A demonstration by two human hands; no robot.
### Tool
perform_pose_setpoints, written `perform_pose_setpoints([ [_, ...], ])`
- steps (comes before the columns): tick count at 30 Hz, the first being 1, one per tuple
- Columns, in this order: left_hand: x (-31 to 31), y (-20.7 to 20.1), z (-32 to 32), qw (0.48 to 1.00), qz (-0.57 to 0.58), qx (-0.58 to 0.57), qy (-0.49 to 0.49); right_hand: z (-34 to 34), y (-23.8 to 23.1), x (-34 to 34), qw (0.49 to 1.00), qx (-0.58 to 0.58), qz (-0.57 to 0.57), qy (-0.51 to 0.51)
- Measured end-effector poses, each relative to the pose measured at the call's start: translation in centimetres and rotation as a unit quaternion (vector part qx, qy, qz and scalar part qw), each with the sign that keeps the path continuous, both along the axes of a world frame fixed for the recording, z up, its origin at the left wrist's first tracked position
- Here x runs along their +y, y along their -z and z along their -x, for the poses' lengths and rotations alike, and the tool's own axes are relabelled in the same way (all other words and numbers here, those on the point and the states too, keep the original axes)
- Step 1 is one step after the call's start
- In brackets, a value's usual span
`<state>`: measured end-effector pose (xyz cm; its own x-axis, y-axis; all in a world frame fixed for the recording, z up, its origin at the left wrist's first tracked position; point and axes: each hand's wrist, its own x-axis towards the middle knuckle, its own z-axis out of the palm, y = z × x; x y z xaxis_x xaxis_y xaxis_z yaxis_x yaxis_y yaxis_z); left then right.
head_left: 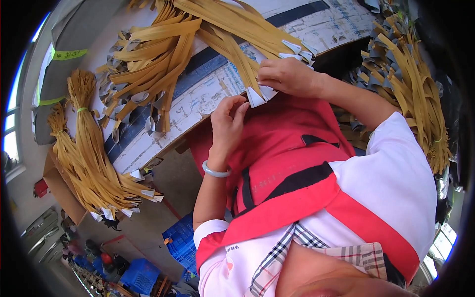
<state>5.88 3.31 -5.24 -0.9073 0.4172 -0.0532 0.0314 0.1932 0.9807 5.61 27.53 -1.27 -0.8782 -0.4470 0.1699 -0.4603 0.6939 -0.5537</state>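
Observation:
Two bare hands work at the table's near edge, by the white-tipped end of a golden-tan strip bundle [237,58]. My right hand [289,77] has its fingers bent round the strips just above their white end pieces [255,97]. My left hand [228,121], below a pale bangle, is closed with thumb and finger together beside those white ends. Whatever lies in its pinch is too small to make out. Further strips with white tips [292,48] lie just beyond my right hand.
A heap of looped tan strips with grey ends [148,64] covers the left of the worn white table [148,146]. Tied bundles [91,148] rest over a cardboard box [62,190] at left. More bundles [410,79] hang at right. Blue crates [183,242] stand on the floor.

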Motion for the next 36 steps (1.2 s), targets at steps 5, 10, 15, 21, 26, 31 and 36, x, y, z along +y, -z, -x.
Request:
perform_pose_setpoints([
  [5, -0.2, 1.1, 0.4, 0.995, 0.1, -0.016, -0.001, -0.7, -0.2, -0.8, 0.999, -0.013, -0.015, 0.036],
  [10, 2.2, 2.6, 0.0, 0.974, -0.069, -0.213, 0.024, -1.9, 1.3, -2.3, 0.992, -0.082, -0.012, 0.09],
  [15, 1.0, 2.5, -0.2, 0.845, -0.36, -0.394, 0.038, -2.8, 0.5, -2.2, 0.972, -0.079, 0.212, 0.06],
  [21, 0.4, 0.7, -0.8, 0.783, -0.423, -0.455, 0.033, -2.5, -0.6, -4.0, 0.947, -0.126, 0.294, -0.031],
  [26, 0.1, 0.1, -0.8, 0.818, -0.4, -0.412, 0.023, -2.0, 0.5, -4.3, 0.964, 0.0, 0.264, -0.022],
  [31, -0.3, 0.2, -0.7, 0.82, -0.402, -0.407, 0.027, -1.7, 0.5, -4.9, 0.957, 0.005, 0.29, -0.012],
  [36, -0.3, -0.1, -0.8, 0.803, -0.418, -0.421, 0.049, -1.6, 0.1, -4.5, 0.972, -0.022, 0.232, -0.028],
])
